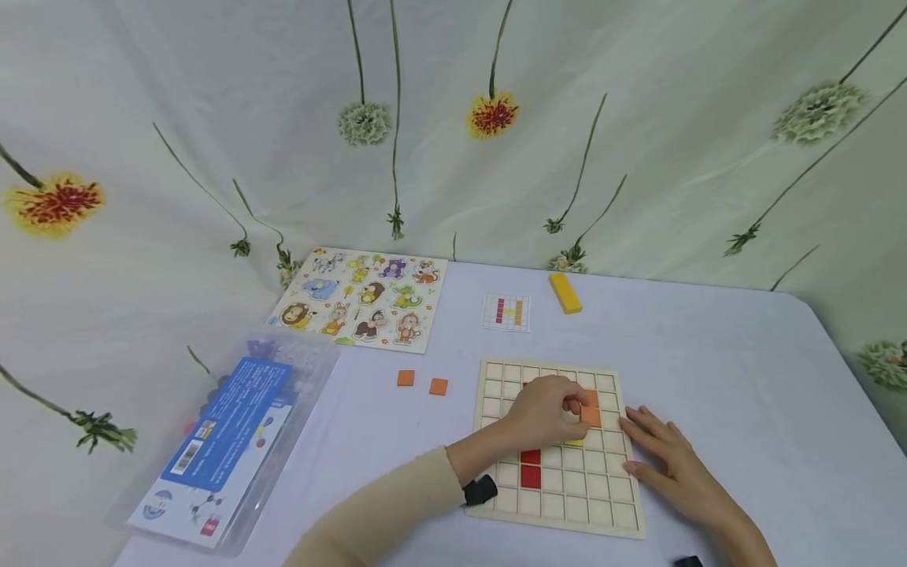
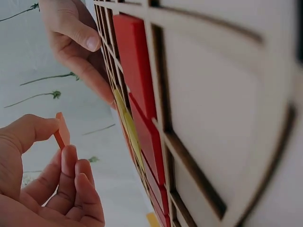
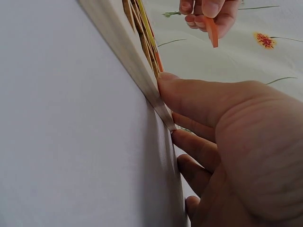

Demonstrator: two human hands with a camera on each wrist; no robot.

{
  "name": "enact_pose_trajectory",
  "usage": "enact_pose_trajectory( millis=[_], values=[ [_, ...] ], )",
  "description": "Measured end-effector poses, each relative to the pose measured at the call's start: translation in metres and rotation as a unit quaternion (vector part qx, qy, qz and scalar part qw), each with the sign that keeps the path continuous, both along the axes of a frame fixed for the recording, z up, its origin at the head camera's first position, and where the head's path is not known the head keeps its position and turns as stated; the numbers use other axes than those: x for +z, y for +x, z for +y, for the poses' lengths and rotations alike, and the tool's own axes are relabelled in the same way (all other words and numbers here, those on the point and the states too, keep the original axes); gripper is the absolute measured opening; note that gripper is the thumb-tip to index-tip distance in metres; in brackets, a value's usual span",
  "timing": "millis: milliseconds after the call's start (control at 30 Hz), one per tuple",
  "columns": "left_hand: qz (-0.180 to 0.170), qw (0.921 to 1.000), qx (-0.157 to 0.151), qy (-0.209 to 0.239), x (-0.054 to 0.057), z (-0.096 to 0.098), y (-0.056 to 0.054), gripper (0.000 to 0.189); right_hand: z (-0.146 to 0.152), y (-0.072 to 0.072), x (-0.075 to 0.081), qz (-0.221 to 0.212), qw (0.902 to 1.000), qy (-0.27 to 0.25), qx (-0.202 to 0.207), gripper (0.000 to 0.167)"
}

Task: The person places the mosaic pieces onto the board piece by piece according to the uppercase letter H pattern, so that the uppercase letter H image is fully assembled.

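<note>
My left hand (image 1: 546,411) is over the wooden grid board (image 1: 553,510), pinching an orange square tile (image 2: 62,130) between thumb and index finger. In the left wrist view, this tile is held away from the board's face. Red tiles (image 1: 531,476) fill cells in one column, partly hidden by the left hand. A yellow tile (image 1: 574,442) peeks out under that hand, and another orange tile (image 1: 591,398) sits in a cell just beyond the held one. My right hand (image 1: 666,461) rests against the board's right edge, thumb and fingertips touching its rim, fingers relaxed.
Two loose orange tiles (image 1: 438,387) lie left of the board. Behind it are a pattern card (image 1: 506,313) and a yellow block (image 1: 565,293). An animal picture board (image 1: 361,303) lies at the back left, and a clear plastic case (image 1: 241,504) with a blue label lies at left.
</note>
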State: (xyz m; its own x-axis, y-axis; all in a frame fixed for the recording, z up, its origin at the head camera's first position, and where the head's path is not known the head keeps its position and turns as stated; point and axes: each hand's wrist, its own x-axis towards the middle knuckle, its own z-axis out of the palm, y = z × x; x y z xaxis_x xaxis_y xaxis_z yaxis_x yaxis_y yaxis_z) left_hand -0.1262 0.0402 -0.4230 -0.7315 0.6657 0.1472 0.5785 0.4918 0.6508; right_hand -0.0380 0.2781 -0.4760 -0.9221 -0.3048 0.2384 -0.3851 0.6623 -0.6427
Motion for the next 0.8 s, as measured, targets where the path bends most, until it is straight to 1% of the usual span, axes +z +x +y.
enact_pose_trajectory(
  millis=[167,300,400,533,667,800],
  values=[
    [-0.04,0.9991,0.007,-0.009,-0.004,0.008,0.002,0.017,0.001,0.001,0.001,0.024,0.9996,0.004,0.01,0.061],
    [-0.048,0.9985,0.007,-0.027,-0.008,0.012,0.002,0.017,0.001,0.001,0.002,0.021,0.9997,0.005,0.007,0.06],
    [-0.042,0.9979,0.0,-0.049,-0.012,0.014,0.002,0.018,0.001,0.002,0.001,0.011,0.9999,0.0,0.005,0.059],
    [-0.034,0.997,-0.01,-0.069,-0.016,0.016,0.003,0.02,0.001,0.002,0.001,0.014,0.9999,0.0,0.005,0.059],
    [-0.023,0.9956,-0.015,-0.089,-0.018,0.018,0.003,0.019,0.001,0.001,0.001,0.02,0.9998,0.006,0.005,0.06],
    [-0.017,0.9948,-0.014,-0.1,-0.018,0.019,0.003,0.017,0.001,0.001,-0.001,0.026,0.9996,0.004,0.008,0.061]
  ],
)
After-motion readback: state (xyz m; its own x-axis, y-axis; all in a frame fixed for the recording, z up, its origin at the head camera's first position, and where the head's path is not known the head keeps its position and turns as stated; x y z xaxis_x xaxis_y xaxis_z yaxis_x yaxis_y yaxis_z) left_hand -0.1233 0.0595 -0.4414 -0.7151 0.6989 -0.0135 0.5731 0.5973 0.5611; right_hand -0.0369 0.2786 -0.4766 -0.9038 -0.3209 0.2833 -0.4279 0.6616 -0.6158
